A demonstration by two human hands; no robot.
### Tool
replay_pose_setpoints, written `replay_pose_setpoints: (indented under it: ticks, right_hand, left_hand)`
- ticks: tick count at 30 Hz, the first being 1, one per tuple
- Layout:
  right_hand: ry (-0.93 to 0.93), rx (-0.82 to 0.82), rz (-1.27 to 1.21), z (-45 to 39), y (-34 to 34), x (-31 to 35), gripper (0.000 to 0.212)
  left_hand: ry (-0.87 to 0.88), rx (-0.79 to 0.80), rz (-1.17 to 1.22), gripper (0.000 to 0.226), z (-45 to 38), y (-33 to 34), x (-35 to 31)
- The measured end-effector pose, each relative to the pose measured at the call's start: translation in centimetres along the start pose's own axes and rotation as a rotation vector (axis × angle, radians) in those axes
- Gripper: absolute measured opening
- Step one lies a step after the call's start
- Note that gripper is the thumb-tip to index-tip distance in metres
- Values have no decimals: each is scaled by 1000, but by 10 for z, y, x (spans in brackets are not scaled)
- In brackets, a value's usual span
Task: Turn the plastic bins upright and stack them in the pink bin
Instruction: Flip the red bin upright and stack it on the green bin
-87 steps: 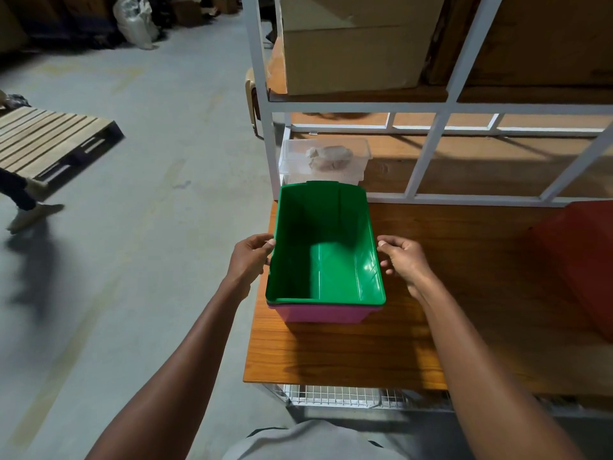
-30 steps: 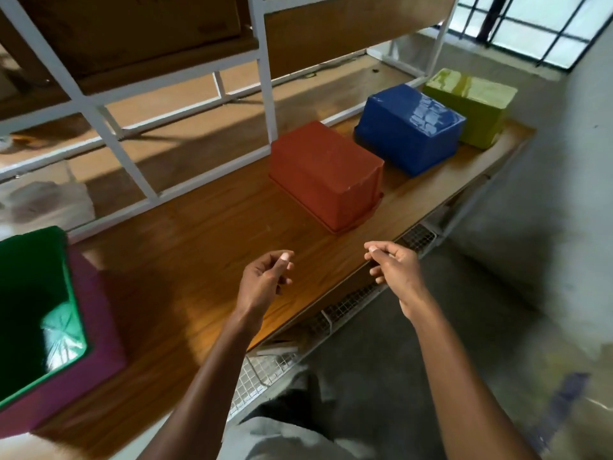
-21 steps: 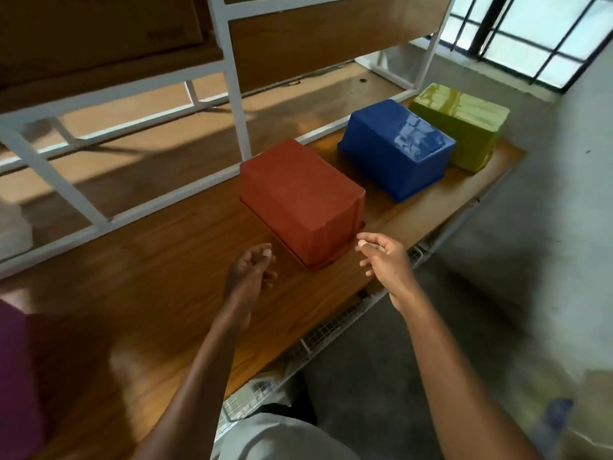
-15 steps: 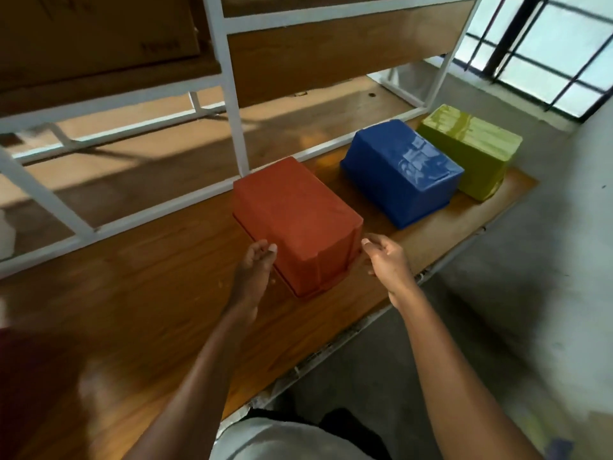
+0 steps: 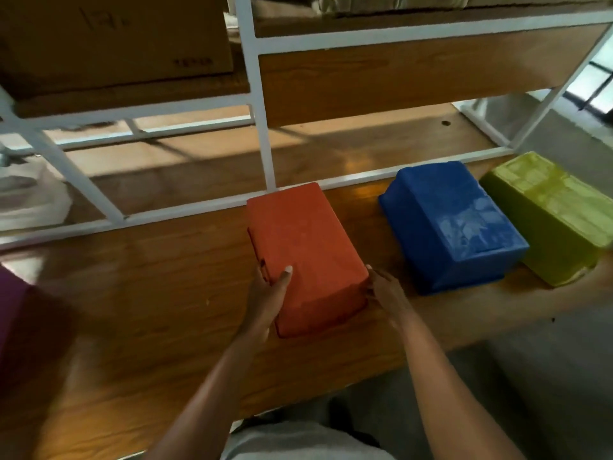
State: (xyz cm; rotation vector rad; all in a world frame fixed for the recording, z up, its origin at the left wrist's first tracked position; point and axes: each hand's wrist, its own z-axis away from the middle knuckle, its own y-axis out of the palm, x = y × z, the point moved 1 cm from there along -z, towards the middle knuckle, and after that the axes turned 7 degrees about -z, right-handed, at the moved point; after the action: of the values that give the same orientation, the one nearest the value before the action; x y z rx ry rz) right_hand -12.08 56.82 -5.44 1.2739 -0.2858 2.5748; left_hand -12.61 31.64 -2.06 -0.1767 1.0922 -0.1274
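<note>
An orange-red bin [image 5: 303, 240] lies upside down on the wooden shelf [image 5: 159, 280]. My left hand [image 5: 267, 298] clasps its near left corner, thumb on the flat bottom. My right hand [image 5: 386, 292] presses against its near right side. To the right, a blue bin [image 5: 454, 224] and a yellow-green bin [image 5: 550, 210] also lie upside down. A corner of the pink bin [image 5: 13, 313] shows at the left edge; the green bin inside it is out of view.
A white metal rack frame [image 5: 262, 127] runs behind the bins. A cardboard box [image 5: 112, 38] sits on the upper shelf. A clear plastic container [image 5: 30, 194] is at the far left behind the frame. Grey floor lies to the lower right.
The view swung right from the green and pink bins to the overturned ones. Both hands, free before, moved forward and closed on the near end of the orange-red bin.
</note>
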Motion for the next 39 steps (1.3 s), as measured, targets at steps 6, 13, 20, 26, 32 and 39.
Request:
replay_pose_setpoints:
  ticks: [6, 13, 20, 26, 32, 39]
  right_hand:
    - [76, 160, 123, -17, 2, 12, 39]
    - [104, 217, 202, -27, 4, 25, 45]
    - [64, 288, 87, -35, 11, 28, 48]
    - [-13, 362, -90, -14, 37, 51, 46]
    - [-100, 486, -193, 25, 61, 77, 41]
    - [-405, 589, -89, 77, 104, 91, 22]
  left_hand:
    - [24, -49, -14, 68, 2, 5, 5]
    - [20, -97, 52, 42, 7, 0, 10]
    - [-135, -120, 234, 40, 11, -30, 22]
    - [-138, -150, 323, 30, 14, -46, 37]
    - [-90, -263, 193, 36, 22, -64, 42]
    - [121, -471, -18, 49, 67, -81, -18]
